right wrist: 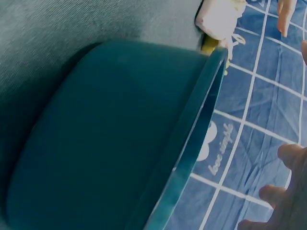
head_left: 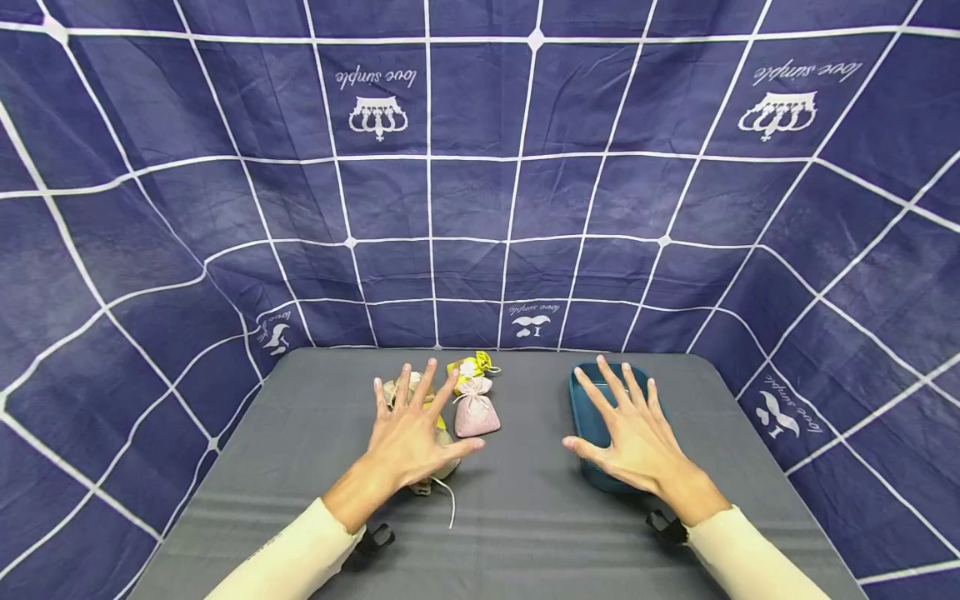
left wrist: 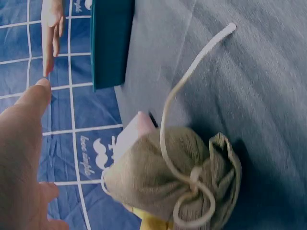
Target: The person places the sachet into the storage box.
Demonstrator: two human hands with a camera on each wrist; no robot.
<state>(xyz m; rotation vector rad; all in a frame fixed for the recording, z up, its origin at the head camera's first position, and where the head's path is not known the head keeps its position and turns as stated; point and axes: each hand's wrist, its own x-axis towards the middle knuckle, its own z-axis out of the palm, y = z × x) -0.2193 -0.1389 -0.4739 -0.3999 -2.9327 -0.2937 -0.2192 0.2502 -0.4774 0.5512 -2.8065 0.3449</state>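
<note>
My left hand (head_left: 411, 435) hovers with spread fingers over several small drawstring pouches, hiding part of them. A grey-brown pouch (left wrist: 163, 167) with a long pale cord lies nearest to it in the left wrist view. Beside that hand are a pink pouch (head_left: 477, 414) and, behind it, a yellow pouch (head_left: 467, 367) with a white flower. A beige pouch (head_left: 390, 392) shows behind the fingers. On the right, my right hand (head_left: 636, 435) is held above a teal bin (right wrist: 110, 139), fingers spread and holding nothing. The hand covers much of the bin's inside.
A grey cloth (head_left: 517, 533) covers the table. Blue fabric with a white grid (head_left: 480, 200) hangs behind it and along both sides. Each wrist has a black strap, such as the left strap (head_left: 375, 540).
</note>
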